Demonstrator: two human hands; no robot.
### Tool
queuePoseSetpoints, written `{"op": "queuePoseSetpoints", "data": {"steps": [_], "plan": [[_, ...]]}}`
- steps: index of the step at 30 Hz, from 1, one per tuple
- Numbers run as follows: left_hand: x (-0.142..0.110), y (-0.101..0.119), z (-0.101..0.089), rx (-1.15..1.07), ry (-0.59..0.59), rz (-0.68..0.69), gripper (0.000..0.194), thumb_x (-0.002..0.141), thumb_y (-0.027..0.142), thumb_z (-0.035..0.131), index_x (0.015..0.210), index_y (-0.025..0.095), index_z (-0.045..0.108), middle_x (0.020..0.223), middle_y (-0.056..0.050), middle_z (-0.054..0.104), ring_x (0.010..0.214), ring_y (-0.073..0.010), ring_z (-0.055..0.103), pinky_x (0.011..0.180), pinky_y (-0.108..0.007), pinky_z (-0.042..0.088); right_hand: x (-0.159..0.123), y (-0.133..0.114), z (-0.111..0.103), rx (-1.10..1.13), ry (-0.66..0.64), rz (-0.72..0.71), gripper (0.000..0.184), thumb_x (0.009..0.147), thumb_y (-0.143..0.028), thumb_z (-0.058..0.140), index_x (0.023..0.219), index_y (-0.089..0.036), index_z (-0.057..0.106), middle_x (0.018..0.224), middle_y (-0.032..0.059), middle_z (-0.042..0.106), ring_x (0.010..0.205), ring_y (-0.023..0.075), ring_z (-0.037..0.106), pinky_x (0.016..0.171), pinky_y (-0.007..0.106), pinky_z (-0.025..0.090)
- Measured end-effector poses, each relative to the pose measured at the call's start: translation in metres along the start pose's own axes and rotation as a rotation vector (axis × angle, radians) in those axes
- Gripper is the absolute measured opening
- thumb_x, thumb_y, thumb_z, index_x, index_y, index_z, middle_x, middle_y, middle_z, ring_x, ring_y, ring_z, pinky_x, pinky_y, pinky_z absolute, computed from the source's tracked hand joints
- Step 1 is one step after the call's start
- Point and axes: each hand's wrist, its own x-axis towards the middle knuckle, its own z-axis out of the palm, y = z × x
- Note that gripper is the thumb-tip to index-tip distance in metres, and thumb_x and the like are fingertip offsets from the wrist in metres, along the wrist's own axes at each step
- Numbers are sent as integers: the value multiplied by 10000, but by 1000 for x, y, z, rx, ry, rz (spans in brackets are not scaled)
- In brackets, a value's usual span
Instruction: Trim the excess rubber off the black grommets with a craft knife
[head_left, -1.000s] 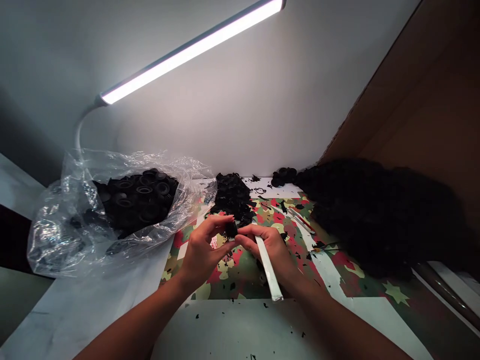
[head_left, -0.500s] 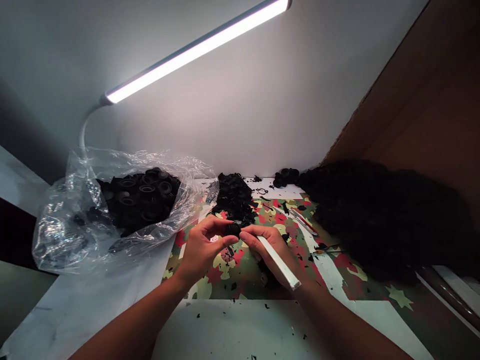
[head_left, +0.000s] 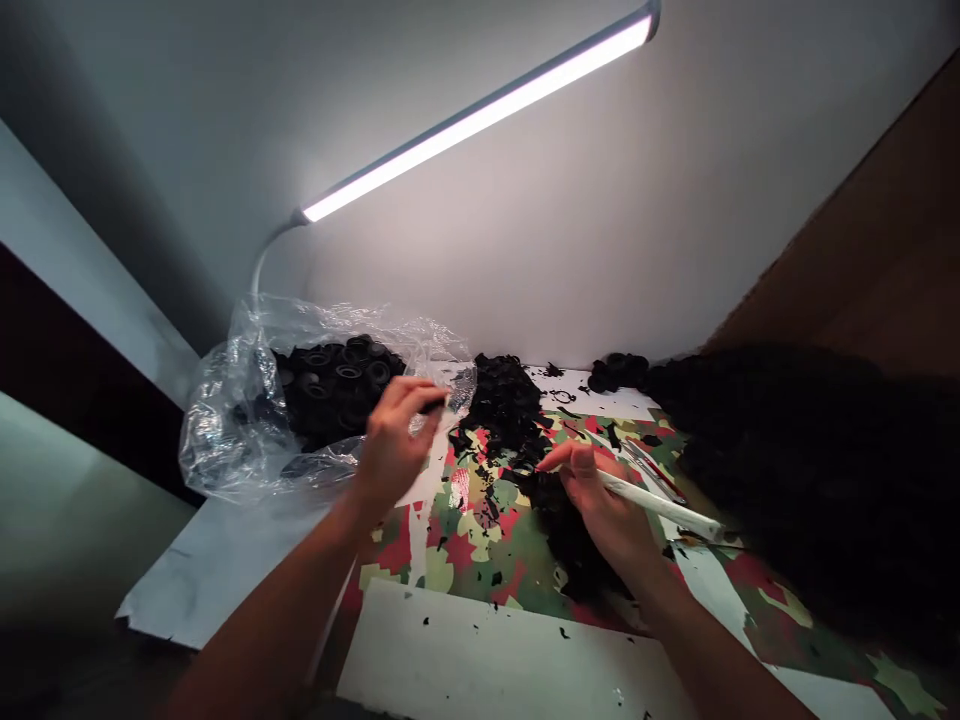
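Observation:
My left hand [head_left: 396,432] is raised near the mouth of a clear plastic bag [head_left: 247,420] full of black ring-shaped parts [head_left: 337,385]. Its fingers are pinched on a small black part [head_left: 433,404]. My right hand [head_left: 600,495] rests over the camouflage-patterned mat [head_left: 450,530] and grips a white stick-like tool [head_left: 664,508] that points to the right. Black trimmings [head_left: 506,400] lie piled between the two hands.
A big heap of black parts [head_left: 810,470] fills the right side against a brown board. A lit bar lamp [head_left: 480,110] hangs overhead. A red-handled tool [head_left: 652,468] lies on the mat. A white sheet [head_left: 487,660] covers the near edge.
The hands, which were together on a black part over the mat, have separated. The left hand moved left toward the bag with the part. The view has shifted left.

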Motion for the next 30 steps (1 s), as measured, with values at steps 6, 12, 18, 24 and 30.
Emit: {"op": "queuePoseSetpoints", "data": {"steps": [6, 12, 18, 24, 30], "plan": [[57, -63, -66, 490, 181, -167, 237, 882, 138, 551, 1072, 145, 692, 1112, -123, 664, 1161, -344, 580, 1002, -573, 440, 19, 1, -23, -63, -4, -35, 482, 980, -618, 366, 902, -217, 623, 493, -29, 541, 448, 137, 452, 484, 253, 356], [80, -86, -67, 462, 60, -187, 151, 874, 236, 555, 931, 219, 694, 1021, -158, 706, 1220, -457, 554, 992, -707, 369, 34, 22, -58, -218, -117, -61, 471, 928, -620, 469, 753, -202, 596, 647, 10, 624, 541, 145, 515, 518, 259, 374], [40, 5, 11, 216, -126, 160, 231, 946, 283, 522, 1064, 188, 696, 1182, -116, 691, 1190, -299, 590, 1061, -517, 426, 32, 32, -68, -367, -346, -82, 266, 830, -431, 677, 736, -211, 561, 675, -26, 589, 636, 151, 505, 585, 253, 349], [-39, 56, 94, -229, -571, 96, 227, 912, 285, 640, 1135, 248, 662, 1149, -60, 679, 1068, -215, 636, 936, -368, 509, 23, 22, -59, -278, -444, -204, 284, 804, -279, 684, 659, -203, 452, 701, -22, 593, 659, 139, 488, 630, 248, 365], [-40, 48, 88, -432, -541, -167, 209, 815, 346, 752, 972, 221, 694, 1028, -56, 689, 983, -237, 630, 900, -375, 471, 13, 16, -35, -50, -222, -283, 340, 881, -303, 636, 665, -214, 389, 759, -13, 606, 670, 136, 497, 640, 263, 386]]}}
